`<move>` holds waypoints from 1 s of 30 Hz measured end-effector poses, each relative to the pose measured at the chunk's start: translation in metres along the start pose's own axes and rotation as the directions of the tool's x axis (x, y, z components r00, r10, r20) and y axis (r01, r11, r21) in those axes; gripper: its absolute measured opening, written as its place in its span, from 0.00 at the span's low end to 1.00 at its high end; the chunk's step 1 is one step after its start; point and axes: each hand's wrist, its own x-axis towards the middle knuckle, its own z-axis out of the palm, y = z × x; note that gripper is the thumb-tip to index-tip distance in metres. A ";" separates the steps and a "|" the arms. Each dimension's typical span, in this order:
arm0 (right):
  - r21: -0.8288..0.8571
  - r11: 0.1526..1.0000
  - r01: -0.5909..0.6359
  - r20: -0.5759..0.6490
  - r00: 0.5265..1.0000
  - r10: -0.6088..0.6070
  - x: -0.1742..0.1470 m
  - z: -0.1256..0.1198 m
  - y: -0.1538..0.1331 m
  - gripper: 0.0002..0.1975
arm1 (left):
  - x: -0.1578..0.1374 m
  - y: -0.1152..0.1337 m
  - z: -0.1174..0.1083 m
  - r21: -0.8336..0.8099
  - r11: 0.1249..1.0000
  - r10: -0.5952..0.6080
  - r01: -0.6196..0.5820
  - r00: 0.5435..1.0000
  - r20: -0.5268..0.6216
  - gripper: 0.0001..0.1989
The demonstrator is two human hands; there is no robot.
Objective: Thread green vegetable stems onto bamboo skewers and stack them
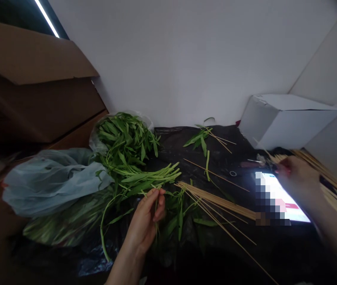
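My left hand (pixel 149 215) is closed, its thumb and fingertips pinched on a thin green stem that partly hides behind the fingers. Just beyond it lies a bundle of leafy green stems (pixel 159 174), their cut ends pointing right. Thin bamboo skewers (pixel 224 202) fan out on the dark plastic to the right of this hand, with loose leaves (pixel 180 219) beneath their tips. Blurred by motion, my right hand (pixel 301 174) hovers above a lit phone (pixel 290 198). Its fingers look closed around something thin with a red part, too smeared to name.
Leafy greens (pixel 123 136) fill a clear bag at the back left, beside a pale blue plastic bag (pixel 55 178). An open cardboard box (pixel 37 99) stands far left, a white box (pixel 287 118) back right. More sticks (pixel 328 174) lie at right. A small ring (pixel 233 173) rests mid-table.
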 end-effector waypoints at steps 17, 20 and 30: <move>0.560 0.771 0.304 0.294 0.797 -0.527 -0.145 0.016 -0.202 0.17 | -0.004 0.003 0.001 -0.206 0.978 -0.039 0.021 0.996 -0.086 0.08; 0.491 0.803 0.337 0.307 0.796 -0.522 -0.148 0.019 -0.201 0.18 | -0.003 0.002 0.002 -0.226 0.974 -0.034 0.012 0.995 -0.096 0.08; 0.356 0.844 0.401 0.282 0.815 -0.506 -0.149 0.021 -0.207 0.18 | -0.007 0.004 0.006 -0.221 0.975 -0.037 0.019 0.996 -0.079 0.07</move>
